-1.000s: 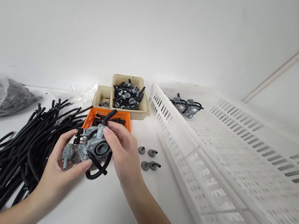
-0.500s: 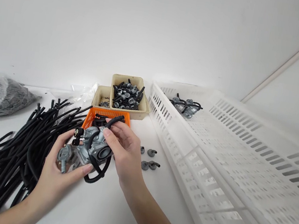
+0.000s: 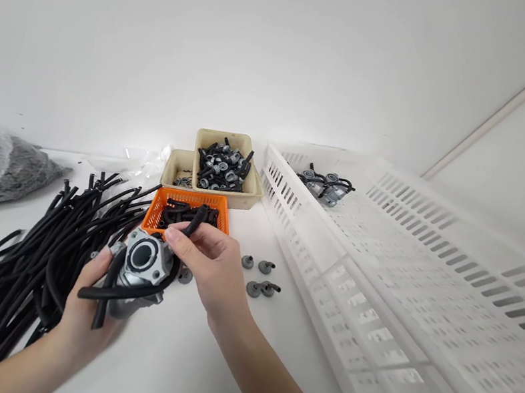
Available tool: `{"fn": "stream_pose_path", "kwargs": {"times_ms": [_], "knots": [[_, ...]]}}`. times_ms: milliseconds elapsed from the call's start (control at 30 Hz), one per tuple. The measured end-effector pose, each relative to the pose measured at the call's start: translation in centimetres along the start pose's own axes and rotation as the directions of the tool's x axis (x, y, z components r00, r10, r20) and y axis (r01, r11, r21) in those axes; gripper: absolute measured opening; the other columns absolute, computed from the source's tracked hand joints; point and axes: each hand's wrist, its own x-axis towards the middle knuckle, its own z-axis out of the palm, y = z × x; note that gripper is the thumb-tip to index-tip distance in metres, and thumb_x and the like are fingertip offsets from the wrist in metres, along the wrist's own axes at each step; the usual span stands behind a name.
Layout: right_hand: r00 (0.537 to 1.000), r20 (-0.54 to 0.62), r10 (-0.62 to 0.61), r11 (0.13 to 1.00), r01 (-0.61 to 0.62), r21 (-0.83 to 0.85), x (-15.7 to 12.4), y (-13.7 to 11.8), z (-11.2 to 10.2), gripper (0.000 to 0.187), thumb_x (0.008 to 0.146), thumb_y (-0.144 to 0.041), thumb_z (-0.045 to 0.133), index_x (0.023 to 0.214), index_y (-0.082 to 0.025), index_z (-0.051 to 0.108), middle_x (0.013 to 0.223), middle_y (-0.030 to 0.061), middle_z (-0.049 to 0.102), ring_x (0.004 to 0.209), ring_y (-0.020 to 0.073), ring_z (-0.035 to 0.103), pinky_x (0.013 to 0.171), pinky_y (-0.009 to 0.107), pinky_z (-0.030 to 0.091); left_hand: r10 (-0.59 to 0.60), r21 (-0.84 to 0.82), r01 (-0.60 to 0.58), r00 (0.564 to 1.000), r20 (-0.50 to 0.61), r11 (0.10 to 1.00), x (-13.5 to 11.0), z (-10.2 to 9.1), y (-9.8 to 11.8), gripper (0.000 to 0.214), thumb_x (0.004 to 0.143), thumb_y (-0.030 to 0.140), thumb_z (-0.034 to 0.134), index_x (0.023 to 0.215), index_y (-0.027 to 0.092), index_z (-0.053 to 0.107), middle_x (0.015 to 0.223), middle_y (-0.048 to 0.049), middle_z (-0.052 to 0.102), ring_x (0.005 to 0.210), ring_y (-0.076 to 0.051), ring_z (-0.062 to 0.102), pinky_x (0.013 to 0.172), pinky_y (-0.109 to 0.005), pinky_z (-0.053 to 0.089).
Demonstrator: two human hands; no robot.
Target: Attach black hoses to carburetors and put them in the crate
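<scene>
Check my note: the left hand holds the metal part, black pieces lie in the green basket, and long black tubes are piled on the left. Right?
The basket is orange, not green; the head view shows it. The left hand holds the metal part, black pieces lie in that basket, and long black tubes are piled on the left.

Bare, slim forearms (image 3: pixel 262 372), bare hands (image 3: pixel 223 279), slender fingers (image 3: pixel 188 250)

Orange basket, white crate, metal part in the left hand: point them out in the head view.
Orange basket (image 3: pixel 194 198): head view, on its back wall.
White crate (image 3: pixel 328 245): head view, on its left side wall.
Metal part (image 3: pixel 161 263): head view, on its face beside the round opening.
</scene>
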Motion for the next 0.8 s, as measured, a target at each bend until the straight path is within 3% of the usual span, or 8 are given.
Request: {"fn": "stream_pose_path", "kwargs": {"times_ms": [100, 267, 400, 567, 700, 800], "knots": [[0.999, 0.034, -0.027, 0.999, 0.028, -0.041, 0.0, 0.3, 0.0, 0.03, 0.065, -0.045, 0.079, 0.073, -0.018, 0.07, 0.073, 0.0011, 0.068, 0.069, 0.0145, 0.061, 0.066, 0.028, 0.05, -0.074, -0.068, 0.069, 0.995, -0.071, 0.995, 0.2, -0.3, 0.2, 0.041, 0.059, 0.059, 0.074, 0.078, 0.022, 0.07, 0.066, -0.0005, 0.071, 0.049, -0.015, 0.058, 0.044, -0.026, 0.048], [0.999, 0.049, -0.015, 0.995, 0.02, -0.102, 0.0, 1.0, -0.2, 0.029, 0.069, -0.045, 0.076, 0.077, -0.019, 0.07, 0.07, -0.0004, 0.065, 0.063, 0.012, 0.056, 0.061, 0.026, 0.046, -0.233, -0.089, 0.227, 0.97, -0.067, 0.97, 0.5, -0.7, 0.2, 0.044, 0.059, 0.061, 0.072, 0.076, 0.021, 0.071, 0.066, -0.0024, 0.071, 0.047, -0.015, 0.055, 0.048, -0.031, 0.051], [0.999, 0.024, -0.028, 0.992, 0.03, -0.121, -0.1, 0.9, -0.3, 0.031, 0.07, -0.048, 0.075, 0.076, -0.018, 0.069, 0.068, -0.0008, 0.062, 0.062, 0.0114, 0.053, 0.058, 0.025, 0.042, -0.266, -0.086, 0.259, 0.961, -0.079, 0.962, 0.2, -0.5, 0.4, 0.047, 0.056, 0.064, 0.072, 0.07, 0.019, 0.071, 0.064, -0.0044, 0.069, 0.044, -0.014, 0.051, 0.046, -0.03, 0.048], [0.998, -0.042, -0.05, 0.995, 0.046, -0.083, 0.2, 0.6, -0.4, 0.035, 0.069, -0.051, 0.075, 0.074, -0.018, 0.067, 0.063, -0.0023, 0.055, 0.059, 0.0102, 0.048, 0.054, 0.024, 0.038, -0.262, -0.003, 0.265, 0.956, 0.129, 0.964, -0.1, -0.5, 0.2, 0.06, 0.056, 0.075, 0.066, 0.073, 0.018, 0.073, 0.058, -0.0053, 0.066, 0.036, -0.007, 0.036, 0.041, -0.026, 0.037], [0.994, -0.083, -0.071, 0.995, 0.064, -0.083, 0.4, 0.5, -0.6, 0.038, 0.071, -0.052, 0.073, 0.065, -0.017, 0.06, 0.059, -0.0032, 0.05, 0.055, 0.0091, 0.044, 0.052, 0.024, 0.034, -0.321, 0.141, 0.29, 0.886, 0.336, 0.947, -0.2, -1.0, 0.0, 0.075, 0.055, 0.085, 0.058, 0.076, 0.015, 0.076, 0.062, -0.0123, 0.068, 0.038, -0.011, 0.043, 0.044, -0.029, 0.039], [0.994, -0.1, -0.052, 0.997, 0.046, -0.067, 0.5, 0.2, -0.7, 0.042, 0.071, -0.053, 0.072, 0.059, -0.017, 0.055, 0.054, -0.0045, 0.044, 0.052, 0.0082, 0.04, 0.049, 0.024, 0.03, -0.321, 0.171, 0.273, 0.839, 0.439, 0.947, -0.2, -1.4, -0.2, 0.069, 0.061, 0.079, 0.06, 0.082, 0.015, 0.076, 0.068, -0.0142, 0.071, 0.042, -0.014, 0.05, 0.046, -0.03, 0.04]]}}
